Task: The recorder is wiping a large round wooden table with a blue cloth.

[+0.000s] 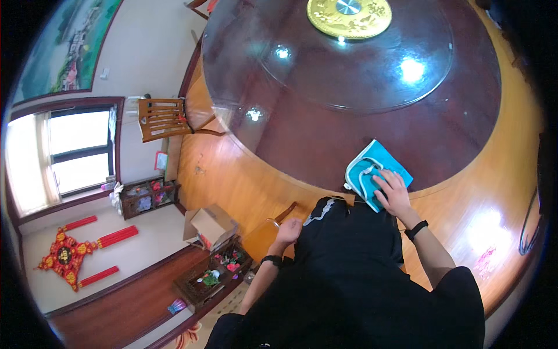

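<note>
A folded teal fabric item with white piping (394, 161), perhaps a pouch or apron, lies at the near edge of the round dark table (301, 148). A white cord or strap loops across its top. My right hand (393, 189) rests on the fabric with its fingers spread, and what lies under the palm is hidden. Off the table's edge, beside my left thigh, hangs my left hand (288, 231) with its fingers curled. Nothing shows in it. Just beyond that hand is a wooden chair (261, 233).
A glass turntable (375, 87) with a gold centre disc (366, 22) covers the table's middle. To the left stand a slatted chair (162, 120), an opened cardboard box (213, 227) and a carved wooden stand with flowers (205, 279). Wood flooring (462, 231) surrounds the table.
</note>
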Tool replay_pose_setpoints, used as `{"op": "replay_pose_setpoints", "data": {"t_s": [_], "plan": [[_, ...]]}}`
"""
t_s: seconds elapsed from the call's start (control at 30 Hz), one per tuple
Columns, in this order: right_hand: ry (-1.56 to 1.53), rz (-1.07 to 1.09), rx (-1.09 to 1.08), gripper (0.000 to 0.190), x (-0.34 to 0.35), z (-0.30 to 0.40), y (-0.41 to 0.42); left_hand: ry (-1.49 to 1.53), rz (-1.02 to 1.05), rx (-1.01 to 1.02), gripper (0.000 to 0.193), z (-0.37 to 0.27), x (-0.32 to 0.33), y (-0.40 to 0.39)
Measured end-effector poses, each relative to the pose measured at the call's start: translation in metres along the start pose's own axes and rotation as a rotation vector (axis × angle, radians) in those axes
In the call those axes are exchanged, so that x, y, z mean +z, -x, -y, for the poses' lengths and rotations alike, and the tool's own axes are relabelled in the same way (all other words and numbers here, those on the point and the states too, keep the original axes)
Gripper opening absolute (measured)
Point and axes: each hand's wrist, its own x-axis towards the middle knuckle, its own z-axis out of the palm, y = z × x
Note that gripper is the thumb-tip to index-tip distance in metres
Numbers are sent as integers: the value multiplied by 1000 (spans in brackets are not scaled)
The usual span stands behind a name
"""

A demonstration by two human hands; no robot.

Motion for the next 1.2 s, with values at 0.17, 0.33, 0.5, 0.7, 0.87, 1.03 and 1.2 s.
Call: {"op": "replay_pose_setpoints", "data": {"t_s": [0.17, 0.33, 0.5, 0.7, 0.87, 1.03, 1.2], "plan": [[54, -83, 29, 48, 15, 15, -19, -80, -250, 432, 33, 21, -16, -6], [284, 13, 41, 54, 29, 36, -38, -30, -290, 435, 32, 49, -46, -20], [292, 127, -70, 60, 76, 100, -122, 61, -237, 320, 32, 97, -79, -58], [241, 151, -116, 75, 169, 189, -248, 240, -229, 315, 27, 116, -152, -95], [310, 162, -169, 81, 222, 241, -342, 640, -47, 213, 27, 150, -203, -104], [400, 150, -147, 76, 276, 298, -442, 711, -92, 147, 26, 218, -235, -114], [387, 158, -104, 71, 291, 299, -447, 675, -170, 152, 27, 236, -232, -112]]}}
